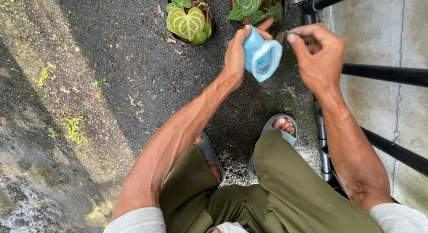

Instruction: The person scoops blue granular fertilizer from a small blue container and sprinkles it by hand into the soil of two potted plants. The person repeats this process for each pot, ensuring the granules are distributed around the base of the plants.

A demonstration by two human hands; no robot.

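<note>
Blue-pellet bag point(262, 58) in left hand point(235, 55)

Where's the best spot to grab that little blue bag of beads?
Probably the gathered top of the blue bag, from its left side, where the left hand already pinches it. The open mouth faces the right hand, so gripping there might spill the granules.

Two potted plants point(189, 19) point(256, 8), one blue bag point(262, 57), two hands point(236, 55) point(318, 55), two sandals point(209, 153) point(274, 130) (grey), two black rails point(388, 74) point(397, 153).
</note>
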